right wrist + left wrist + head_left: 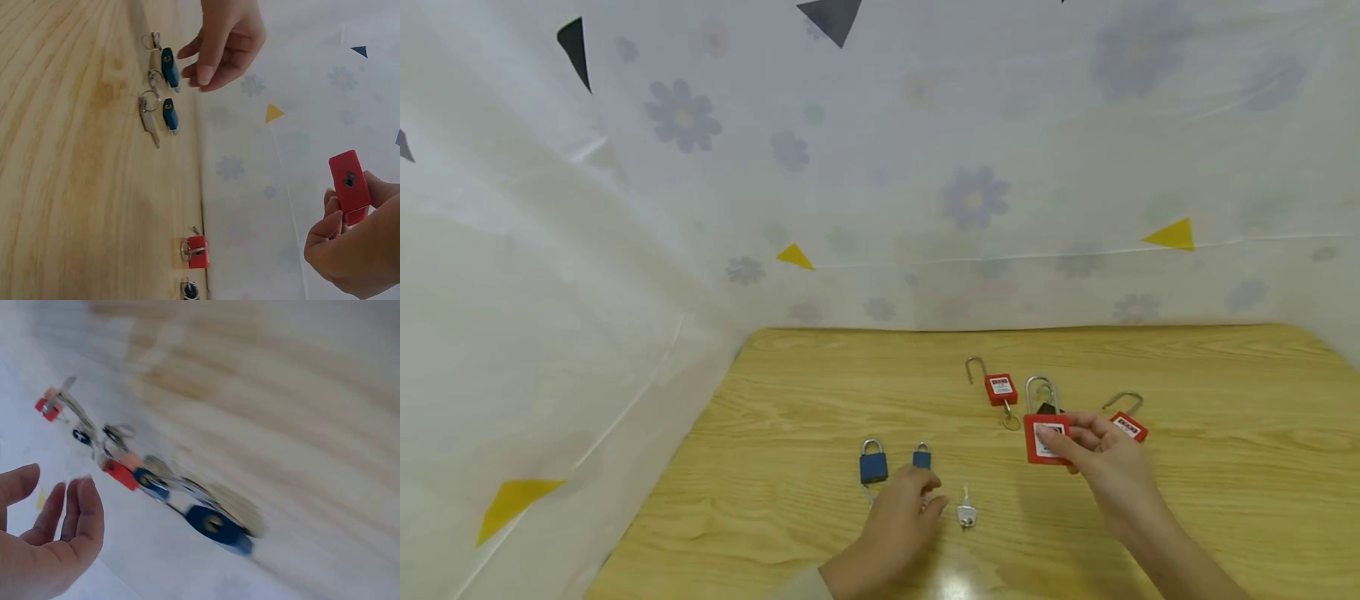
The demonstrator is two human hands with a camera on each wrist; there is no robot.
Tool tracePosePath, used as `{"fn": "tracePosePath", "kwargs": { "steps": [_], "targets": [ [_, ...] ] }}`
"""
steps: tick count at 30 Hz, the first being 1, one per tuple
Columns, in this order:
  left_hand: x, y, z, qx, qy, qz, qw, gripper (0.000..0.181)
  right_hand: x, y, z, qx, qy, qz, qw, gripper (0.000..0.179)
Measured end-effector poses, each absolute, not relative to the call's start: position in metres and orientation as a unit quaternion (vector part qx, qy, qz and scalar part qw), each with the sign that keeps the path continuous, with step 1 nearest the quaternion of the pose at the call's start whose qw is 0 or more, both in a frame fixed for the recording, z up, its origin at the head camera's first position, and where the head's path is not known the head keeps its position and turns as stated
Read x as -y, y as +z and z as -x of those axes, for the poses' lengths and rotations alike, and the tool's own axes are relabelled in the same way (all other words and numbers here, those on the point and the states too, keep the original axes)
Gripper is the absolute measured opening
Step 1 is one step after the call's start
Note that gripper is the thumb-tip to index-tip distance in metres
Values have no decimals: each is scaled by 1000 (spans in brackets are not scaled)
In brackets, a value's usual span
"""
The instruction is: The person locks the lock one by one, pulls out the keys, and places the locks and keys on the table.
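Observation:
My right hand (1108, 462) holds a red padlock (1037, 450) above the table, thumb over its white label and fingers behind. Its steel shackle points up. In the right wrist view the keyhole on the underside of this padlock (350, 178) shows. My left hand (901, 510) hovers with loosely bent fingers near a small blue padlock (921, 455), overlapping its lower part in the head view. Nothing lies between the fingers of that hand (59, 540) in the left wrist view. Left of it lies a larger blue padlock (873, 468); right of it, a silver key (967, 516).
Farther back lies a red padlock (1001, 390) with its shackle open and a key ring (1012, 422) attached. Another open red padlock (1127, 427) is partly behind my right hand. A black padlock (1047, 408) shows behind the held one. A patterned curtain (880, 208) borders the wooden table (760, 517).

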State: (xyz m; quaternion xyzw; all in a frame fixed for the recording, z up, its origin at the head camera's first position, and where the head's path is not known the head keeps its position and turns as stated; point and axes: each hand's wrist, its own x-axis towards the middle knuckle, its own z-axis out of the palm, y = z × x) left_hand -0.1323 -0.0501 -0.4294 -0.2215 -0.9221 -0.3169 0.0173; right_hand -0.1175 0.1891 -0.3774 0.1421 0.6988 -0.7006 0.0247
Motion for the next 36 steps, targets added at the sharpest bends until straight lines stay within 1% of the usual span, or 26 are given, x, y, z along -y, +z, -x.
{"fn": "tracePosePath", "kwargs": {
  "steps": [3, 6, 9, 14, 17, 21, 26, 32, 34, 36],
  "targets": [
    [68, -429, 136, 920, -323, 220, 18, 19, -183, -386, 121, -708, -688, -149, 61, 52],
    [85, -430, 141, 925, -317, 208, 25, 21, -174, -397, 127, -694, -698, -153, 91, 62],
    [99, -431, 147, 932, -310, 187, 26, 25, -165, -410, 134, -675, -711, -162, 111, 62],
    [118, -435, 154, 950, -276, 145, 29, 29, -149, -427, 146, -674, -708, -172, 126, 57],
    [128, -439, 157, 958, -251, 132, 34, 31, -141, -434, 153, -690, -695, -165, 118, 54],
    [137, -443, 162, 960, -245, 130, 26, 34, -132, -440, 163, -714, -676, -163, 86, 44],
    [142, -444, 166, 963, -232, 138, -10, 39, -124, -448, 176, -743, -645, -170, 54, 42],
    [142, -444, 168, 966, -208, 133, -76, 53, -119, -452, 181, -798, -579, -162, 19, 36],
    [142, -444, 167, 967, -199, 136, -89, 57, -118, -453, 181, -813, -560, -159, 9, 35],
    [142, -444, 167, 967, -187, 144, -91, 59, -117, -453, 181, -821, -550, -153, 4, 34]
  ]
}}
